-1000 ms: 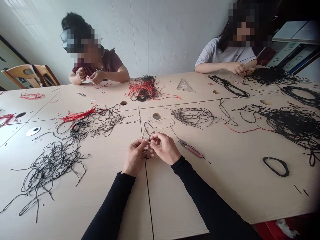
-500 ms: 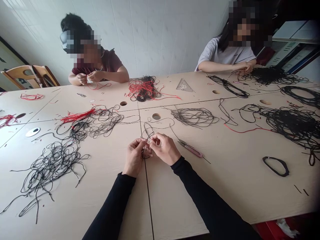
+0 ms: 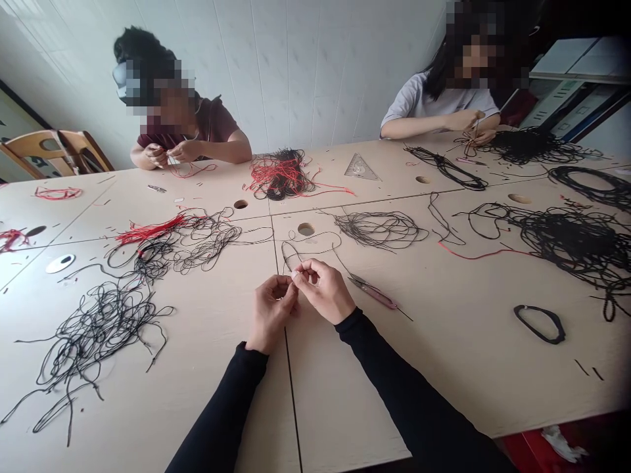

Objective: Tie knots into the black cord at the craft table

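Note:
My left hand [image 3: 272,309] and my right hand [image 3: 325,289] meet over the seam of the table, thumbs and fingertips pinched close together. Between them they hold a thin black cord [image 3: 287,253], whose loop sticks out beyond the fingertips. The exact spot where the cord is gripped is hidden by the fingers. Just right of my right hand lies a pair of pink-handled thread snips [image 3: 377,294]. A loose coil of thin black cord [image 3: 379,230] rests on the table past my hands.
Tangled black cords [image 3: 101,328] spread at left, with a red cord bundle [image 3: 152,228] behind. A black cord pile [image 3: 576,243] and a black band [image 3: 538,324] lie at right. Two people sit opposite, handling cords. A clear set square [image 3: 361,168] lies near the far edge.
My left fingers have closed in against my right fingertips, and less of the cord shows below them. The co-worker at right has raised one hand. The view has shifted slightly.

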A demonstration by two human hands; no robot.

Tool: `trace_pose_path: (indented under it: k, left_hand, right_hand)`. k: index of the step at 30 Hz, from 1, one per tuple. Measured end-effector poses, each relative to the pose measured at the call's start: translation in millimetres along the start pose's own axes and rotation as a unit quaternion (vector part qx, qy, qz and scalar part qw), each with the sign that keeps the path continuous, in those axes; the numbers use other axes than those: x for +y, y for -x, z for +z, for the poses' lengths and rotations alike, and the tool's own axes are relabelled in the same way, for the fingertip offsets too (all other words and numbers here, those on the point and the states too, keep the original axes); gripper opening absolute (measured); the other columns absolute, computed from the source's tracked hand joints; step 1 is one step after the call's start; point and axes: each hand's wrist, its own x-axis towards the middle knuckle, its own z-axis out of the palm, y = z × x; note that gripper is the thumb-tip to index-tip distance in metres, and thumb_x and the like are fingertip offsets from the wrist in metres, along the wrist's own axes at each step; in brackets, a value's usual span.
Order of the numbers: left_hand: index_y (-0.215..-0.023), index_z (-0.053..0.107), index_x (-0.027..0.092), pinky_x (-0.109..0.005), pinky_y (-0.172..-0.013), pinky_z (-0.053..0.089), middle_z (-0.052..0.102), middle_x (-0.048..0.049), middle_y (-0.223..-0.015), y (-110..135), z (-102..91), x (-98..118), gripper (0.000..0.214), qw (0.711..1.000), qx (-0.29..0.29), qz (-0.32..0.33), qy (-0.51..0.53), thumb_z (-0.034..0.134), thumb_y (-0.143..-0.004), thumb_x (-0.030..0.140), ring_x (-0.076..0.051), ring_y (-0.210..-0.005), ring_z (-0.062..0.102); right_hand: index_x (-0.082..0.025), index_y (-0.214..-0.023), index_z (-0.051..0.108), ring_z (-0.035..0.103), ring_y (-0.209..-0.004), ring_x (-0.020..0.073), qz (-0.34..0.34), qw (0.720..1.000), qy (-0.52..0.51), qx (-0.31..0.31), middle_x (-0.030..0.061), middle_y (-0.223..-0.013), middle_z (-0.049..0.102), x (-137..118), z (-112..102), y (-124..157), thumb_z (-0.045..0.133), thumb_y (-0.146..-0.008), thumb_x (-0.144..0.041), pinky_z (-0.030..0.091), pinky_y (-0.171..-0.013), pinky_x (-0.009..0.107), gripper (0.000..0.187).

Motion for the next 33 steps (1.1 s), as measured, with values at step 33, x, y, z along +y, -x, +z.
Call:
trace_pose_path:
  k: [33]
  left_hand:
    - [-0.072, 0.056, 0.015, -0.022, -0.045, 0.051, 0.058, 0.0024, -0.064, -6, -8.3, 7, 0.028, 0.976, 0.013, -0.085, 0.201, 0.075, -0.073, 0.034, -0.008, -0.048, 0.053]
  right_hand:
    - [-0.014, -0.087, 0.067, 0.057, -0.071, 0.0150, 0.063, 0.985, -0.129, -0.100, 0.0042, -0.081, 0.068, 12, -1, -5, 0.058, -0.085, -0.039, 0.046, -0.069, 0.028, 0.027]
